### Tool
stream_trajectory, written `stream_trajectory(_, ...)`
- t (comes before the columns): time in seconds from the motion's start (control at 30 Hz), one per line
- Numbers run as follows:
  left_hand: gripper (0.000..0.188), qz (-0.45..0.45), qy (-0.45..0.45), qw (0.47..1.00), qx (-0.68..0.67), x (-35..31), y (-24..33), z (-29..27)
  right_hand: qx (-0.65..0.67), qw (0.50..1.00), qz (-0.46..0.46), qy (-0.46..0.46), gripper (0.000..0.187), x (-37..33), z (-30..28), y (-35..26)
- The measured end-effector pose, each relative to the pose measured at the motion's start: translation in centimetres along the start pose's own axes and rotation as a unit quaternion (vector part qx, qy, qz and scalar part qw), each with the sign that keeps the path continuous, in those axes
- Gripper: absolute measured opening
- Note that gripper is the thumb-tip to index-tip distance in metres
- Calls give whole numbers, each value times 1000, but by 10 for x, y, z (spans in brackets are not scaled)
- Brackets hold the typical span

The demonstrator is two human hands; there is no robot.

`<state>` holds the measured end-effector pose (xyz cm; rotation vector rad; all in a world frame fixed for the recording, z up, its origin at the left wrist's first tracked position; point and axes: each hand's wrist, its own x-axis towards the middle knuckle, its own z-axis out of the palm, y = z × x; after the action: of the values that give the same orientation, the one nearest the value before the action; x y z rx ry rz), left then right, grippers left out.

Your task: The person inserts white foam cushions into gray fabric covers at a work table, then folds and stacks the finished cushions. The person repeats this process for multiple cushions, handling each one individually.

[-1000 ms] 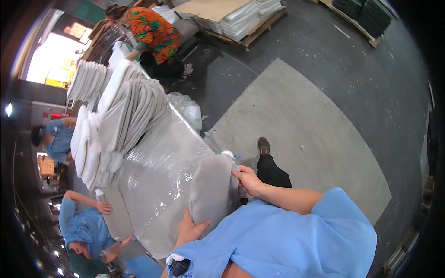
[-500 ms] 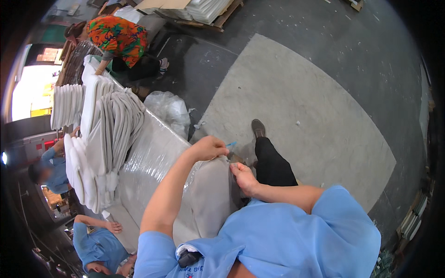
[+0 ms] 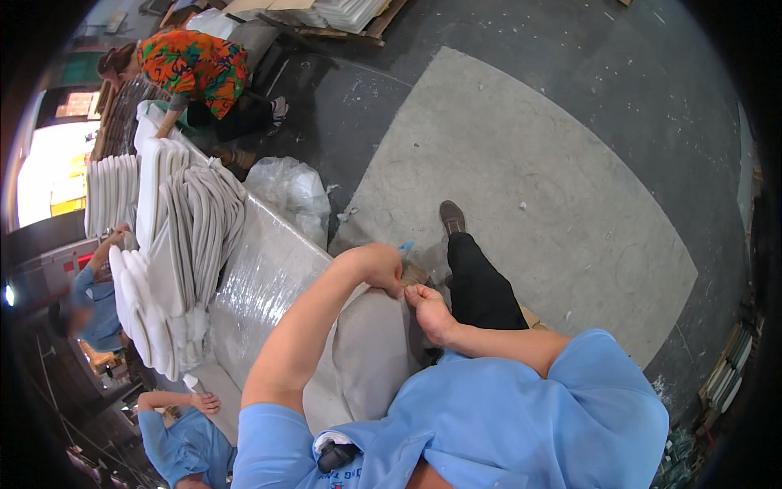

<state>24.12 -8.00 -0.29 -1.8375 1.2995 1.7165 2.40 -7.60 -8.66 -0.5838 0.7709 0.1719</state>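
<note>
A light grey padded cushion [image 3: 371, 334] stands at the near end of the wrapped table, directly before me. My left hand [image 3: 379, 267] is closed at its far top corner, the wrist bent over and the fingertips partly hidden. Right beside it, my right hand [image 3: 429, 314] pinches the edge of the same corner between thumb and fingers. The two sets of fingertips almost meet. A small blue thing [image 3: 406, 246] shows just past my left hand; its kind cannot be made out.
The table top [image 3: 265, 265] is wrapped in clear film. Stacked grey and white cushion covers [image 3: 195, 228] lie on its left part. A clear plastic bag [image 3: 289, 191] sits beyond its edge. A co-worker in an orange patterned shirt [image 3: 195, 69] bends at the far end; others in blue [image 3: 187, 448] work at left.
My left hand has rolled over and come down to the cushion's corner, close to my right hand. The blue thing is now mostly behind the left hand. The right hand stays nearly in place.
</note>
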Motion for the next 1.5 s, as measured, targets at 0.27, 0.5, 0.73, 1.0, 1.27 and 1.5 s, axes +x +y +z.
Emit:
stream_trajectory(0.27, 23, -18, -14, 998, -55, 7, 3, -1, 3, 1000, -20, 17, 30, 4, 0, 5)
stream_trajectory(0.5, 16, -8, 78, 867, -492, 17, -37, 51, 0, 997, -3, 72, 31, 12, 3, -9)
stream_trajectory(0.73, 13, 21, 97, 789, -606, 55, -8, 48, 76, 985, 32, 154, 31, 15, -14, -34)
stream_trajectory(1.0, 20, -7, 209, 709, -673, 86, -16, 88, 84, 973, 120, 179, 29, 46, -26, -31)
stream_trajectory(1.27, 26, -35, 300, 708, -638, 88, -28, 122, 80, 976, 153, 133, 34, 64, -22, -20)
stream_trajectory(1.5, 30, -54, 371, 761, -529, 76, -15, 83, 49, 972, 216, 82, 42, 63, -4, -80)
